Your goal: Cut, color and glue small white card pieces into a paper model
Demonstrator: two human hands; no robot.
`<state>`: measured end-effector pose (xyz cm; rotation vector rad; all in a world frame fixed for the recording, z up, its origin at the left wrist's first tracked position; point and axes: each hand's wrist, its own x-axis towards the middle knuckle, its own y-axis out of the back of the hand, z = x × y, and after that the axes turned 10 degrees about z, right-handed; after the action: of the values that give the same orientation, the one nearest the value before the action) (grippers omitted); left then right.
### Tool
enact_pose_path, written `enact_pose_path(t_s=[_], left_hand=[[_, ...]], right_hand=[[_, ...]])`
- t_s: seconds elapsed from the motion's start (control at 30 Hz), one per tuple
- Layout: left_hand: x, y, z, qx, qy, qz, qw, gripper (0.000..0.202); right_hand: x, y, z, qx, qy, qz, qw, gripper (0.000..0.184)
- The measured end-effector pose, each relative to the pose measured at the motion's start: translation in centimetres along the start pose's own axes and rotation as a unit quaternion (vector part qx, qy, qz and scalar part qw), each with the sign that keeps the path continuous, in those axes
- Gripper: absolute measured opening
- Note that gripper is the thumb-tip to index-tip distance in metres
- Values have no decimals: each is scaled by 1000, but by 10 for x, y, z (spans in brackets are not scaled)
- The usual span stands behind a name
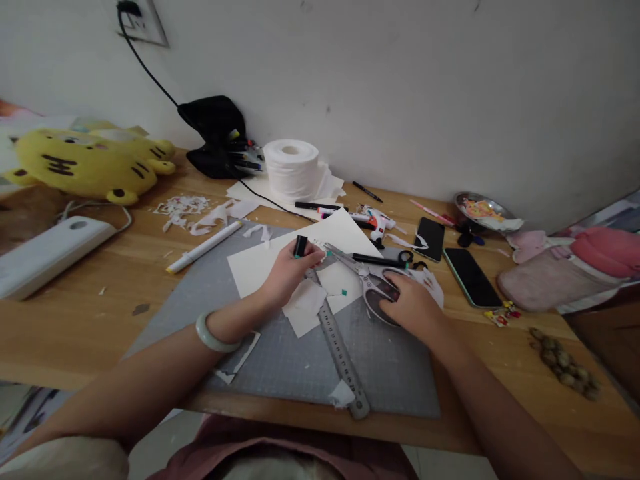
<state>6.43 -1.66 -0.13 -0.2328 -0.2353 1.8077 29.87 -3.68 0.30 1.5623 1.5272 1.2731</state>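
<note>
My left hand (290,270) is closed around a small black marker (300,246) with a teal tip, held over white paper sheets (260,263) on a grey cutting mat (280,360). My right hand (407,303) grips the grey handles of a pair of scissors (367,279) whose blades point left toward the marker. A metal ruler (343,357) lies diagonally on the mat between my hands. A small white paper piece (304,310) lies below my left hand. A pale bangle (213,337) circles my left wrist.
Two phones (430,239) (470,277) lie right of the mat. A toilet roll (291,167), black pen pouch (217,137), glue gun (379,223), white marker (203,248), paper scraps (183,207), yellow plush tiger (85,163) and power strip (47,253) crowd the wooden desk.
</note>
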Motion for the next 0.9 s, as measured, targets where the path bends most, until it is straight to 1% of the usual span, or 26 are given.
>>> enact_pose_path(t_s=[0.1, 0.17, 0.23, 0.3, 0.37, 0.43, 0.53, 0.63, 0.7, 0.8, 0.9], left_hand=[[3, 2, -2, 44, -14, -6, 999, 31], [3, 3, -2, 65, -18, -11, 998, 33], [1, 2, -2, 84, -18, -23, 996, 34], [-3, 1, -2, 104, -16, -42, 994, 34], [-8, -1, -3, 128, -16, -74, 989, 35], [-13, -3, -4, 149, -12, -114, 982, 34], [-21, -5, -5, 170, 0, -168, 971, 32], [-26, -6, -5, 194, 9, -204, 959, 29], [-28, -6, -3, 215, 10, -221, 951, 27], [-29, -7, -1, 245, 9, -238, 940, 25], [-30, -8, -1, 264, 3, -245, 933, 26]], right_hand=[[2, -1, 7, -23, 26, -21, 999, 47], [2, -2, 8, -20, 38, -14, 999, 46], [1, -1, 5, 15, 47, 12, 999, 40], [-2, 1, -2, 95, 47, 33, 994, 30], [-8, 1, -12, 204, 22, 19, 979, 26], [-15, -1, -22, 298, -18, -22, 954, 26], [-23, -7, -31, 381, -66, -57, 920, 26], [-25, -14, -32, 423, -102, -75, 897, 26], [-25, -16, -32, 442, -112, -86, 886, 27], [-24, -17, -32, 451, -113, -91, 881, 24], [-25, -17, -33, 449, -103, -88, 883, 21]])
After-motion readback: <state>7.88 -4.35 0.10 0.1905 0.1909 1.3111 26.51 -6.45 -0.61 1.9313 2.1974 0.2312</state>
